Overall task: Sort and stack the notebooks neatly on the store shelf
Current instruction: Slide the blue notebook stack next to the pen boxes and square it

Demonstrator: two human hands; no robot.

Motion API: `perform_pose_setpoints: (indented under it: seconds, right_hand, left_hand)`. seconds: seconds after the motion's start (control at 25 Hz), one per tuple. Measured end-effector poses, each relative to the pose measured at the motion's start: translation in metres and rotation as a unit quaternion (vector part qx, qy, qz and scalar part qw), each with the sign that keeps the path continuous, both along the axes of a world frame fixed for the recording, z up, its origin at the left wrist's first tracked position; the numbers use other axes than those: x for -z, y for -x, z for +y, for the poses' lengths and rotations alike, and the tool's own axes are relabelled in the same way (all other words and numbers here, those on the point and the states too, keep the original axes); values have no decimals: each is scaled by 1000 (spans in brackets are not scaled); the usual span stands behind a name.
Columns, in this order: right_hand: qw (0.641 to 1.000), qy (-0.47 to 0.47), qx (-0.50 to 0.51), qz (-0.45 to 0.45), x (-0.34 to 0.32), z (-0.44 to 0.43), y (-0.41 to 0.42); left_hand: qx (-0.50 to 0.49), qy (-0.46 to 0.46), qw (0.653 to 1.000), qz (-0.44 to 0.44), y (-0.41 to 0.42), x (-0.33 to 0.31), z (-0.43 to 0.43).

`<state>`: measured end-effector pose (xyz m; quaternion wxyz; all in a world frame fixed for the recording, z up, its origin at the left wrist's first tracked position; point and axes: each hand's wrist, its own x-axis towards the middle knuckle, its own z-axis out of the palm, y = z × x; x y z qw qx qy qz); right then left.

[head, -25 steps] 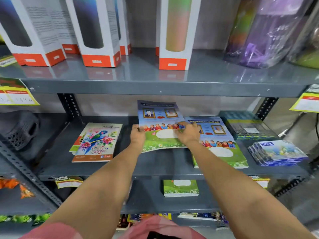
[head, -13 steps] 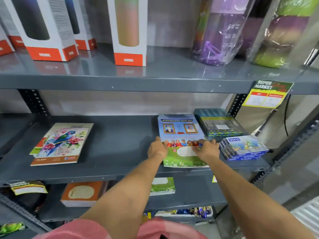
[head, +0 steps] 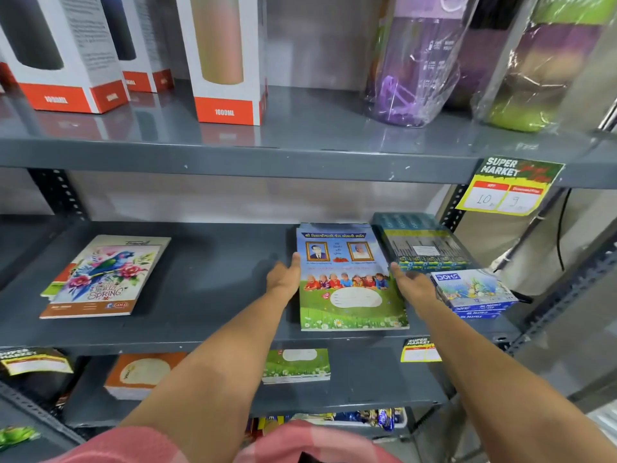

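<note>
Head view shows both hands flat and open, clamped on nothing: the left hand [head: 285, 279] presses the left edge of the blue-and-green notebook stack [head: 347, 279], the right hand [head: 412, 284] its right edge. That stack lies right of centre on the middle shelf [head: 207, 282], the parrot-cover notebooks [head: 103, 279] well apart at left. Thin, glossy covers probably flex and slide, so squaring by the long edges seems best.

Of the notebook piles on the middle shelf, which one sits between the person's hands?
The blue-and-green children-cover stack, flanked by the left hand and right hand. The parrot "Spring" stack lies untouched far to the left.
</note>
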<state>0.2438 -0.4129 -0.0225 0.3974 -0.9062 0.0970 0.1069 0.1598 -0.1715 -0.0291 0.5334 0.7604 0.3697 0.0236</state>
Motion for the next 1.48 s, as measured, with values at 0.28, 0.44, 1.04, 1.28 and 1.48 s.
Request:
perform_pose_setpoints:
  seconds: [0.28, 0.44, 1.04, 1.28, 1.48]
  right_hand:
    - [998, -3, -47, 46, 3, 24, -1]
    - [990, 21, -127, 56, -2, 14, -5]
    - [897, 219, -381, -36, 5, -23, 11]
    - [899, 221, -373, -54, 4, -15, 3]
    - [926, 117, -357, -20, 9, -31, 0]
  left_hand:
    - [22, 105, 994, 19, -20, -12, -41]
    - [69, 77, 994, 31, -23, -12, -40]
    - [324, -314, 885, 118, 24, -9, -49]
    - [299, -362, 876, 107, 18, -14, -46]
    - [292, -239, 923, 78, 23, -2, -39]
